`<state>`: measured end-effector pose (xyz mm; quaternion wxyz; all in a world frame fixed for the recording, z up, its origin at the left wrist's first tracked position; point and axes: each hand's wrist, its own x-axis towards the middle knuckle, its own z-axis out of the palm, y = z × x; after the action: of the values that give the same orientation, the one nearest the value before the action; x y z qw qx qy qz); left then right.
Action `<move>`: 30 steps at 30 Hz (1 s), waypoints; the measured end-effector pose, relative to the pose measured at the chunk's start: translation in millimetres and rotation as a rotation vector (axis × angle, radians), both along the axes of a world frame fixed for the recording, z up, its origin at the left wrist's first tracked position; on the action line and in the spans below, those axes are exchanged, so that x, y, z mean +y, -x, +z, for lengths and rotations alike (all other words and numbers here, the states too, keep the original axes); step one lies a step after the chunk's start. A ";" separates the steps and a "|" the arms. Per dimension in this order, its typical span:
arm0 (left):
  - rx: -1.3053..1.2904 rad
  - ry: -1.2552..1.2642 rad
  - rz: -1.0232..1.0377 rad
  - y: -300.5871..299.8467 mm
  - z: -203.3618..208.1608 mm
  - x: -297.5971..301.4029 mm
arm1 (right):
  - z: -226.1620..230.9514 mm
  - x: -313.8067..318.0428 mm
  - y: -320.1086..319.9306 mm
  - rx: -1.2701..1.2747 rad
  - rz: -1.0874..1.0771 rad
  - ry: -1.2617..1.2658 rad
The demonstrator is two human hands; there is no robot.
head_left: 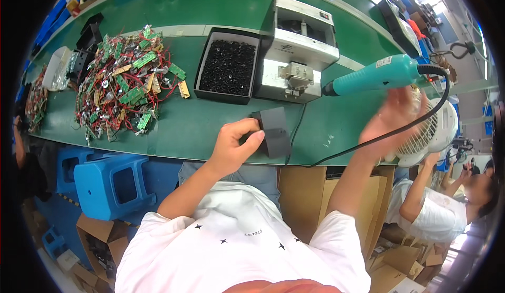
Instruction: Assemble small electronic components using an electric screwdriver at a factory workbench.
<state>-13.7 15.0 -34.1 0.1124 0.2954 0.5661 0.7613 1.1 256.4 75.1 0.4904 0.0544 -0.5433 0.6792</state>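
My left hand [234, 145] grips a black rectangular plastic case [276, 131] near the front edge of the green table, thumb on the near side. My right hand [388, 118] is smeared by motion just below a teal electric screwdriver [376, 75]; its fingers cannot be made out, nor whether they touch the tool. The screwdriver lies nearly level in the air, its tip pointing left. Its black cord [381, 139] loops down past my right hand. Beyond the case stands a metal screw feeder [292, 80], with a black tray [221, 97] of small black screws [230, 64] to its left.
A heap of circuit boards with red wires [126, 83] covers the table's left part. A white fan [439, 130] stands at the right, close to my right hand. Blue stools [108, 185] and cardboard boxes [100, 240] are below the table. Another person [434, 209] sits at the right.
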 end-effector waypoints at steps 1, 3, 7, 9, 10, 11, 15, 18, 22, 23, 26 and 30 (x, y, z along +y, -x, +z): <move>-0.044 0.064 0.042 0.1 0.5 3.7 | -11.0 0.9 14.3 -0.053 0.100 -0.077; -0.135 0.195 0.137 0.2 -1.1 8.0 | -22.1 -6.2 40.9 -0.228 0.236 -0.226; -0.052 0.176 0.098 -1.1 -7.3 5.2 | -18.4 1.7 47.3 -0.169 0.550 -0.086; -0.026 0.173 0.088 -1.8 -8.0 4.5 | -13.3 -4.6 48.5 -0.148 0.658 -0.035; -0.036 0.170 0.100 -2.7 -7.8 5.5 | -8.3 -15.1 48.6 -0.140 0.605 -0.036; -0.045 0.168 0.108 -3.3 -7.0 7.0 | -0.6 -29.2 48.2 -0.130 0.547 -0.036; -0.054 0.158 0.131 -4.2 -6.3 7.9 | 5.4 -56.3 53.2 -0.126 0.416 -0.047; -0.028 0.147 0.139 -4.3 -6.5 7.3 | 3.6 -60.6 59.3 -0.167 0.362 -0.072; -0.009 0.150 0.119 -1.9 -8.5 6.5 | 1.1 -61.3 65.6 -0.184 0.344 -0.078; -0.002 0.151 0.110 -1.2 -9.1 6.6 | 0.5 -61.0 66.8 -0.188 0.335 -0.079; 0.005 0.145 0.108 -1.2 -9.9 5.8 | 0.2 -59.8 68.1 -0.197 0.350 -0.086; 0.009 0.142 0.108 -1.4 -10.6 6.1 | 4.0 -61.2 68.6 -0.248 0.393 -0.078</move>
<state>-12.3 21.2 -44.7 0.0893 0.2592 0.6344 0.7228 -67.5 195.2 79.1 0.2757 0.0944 -0.6041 0.7417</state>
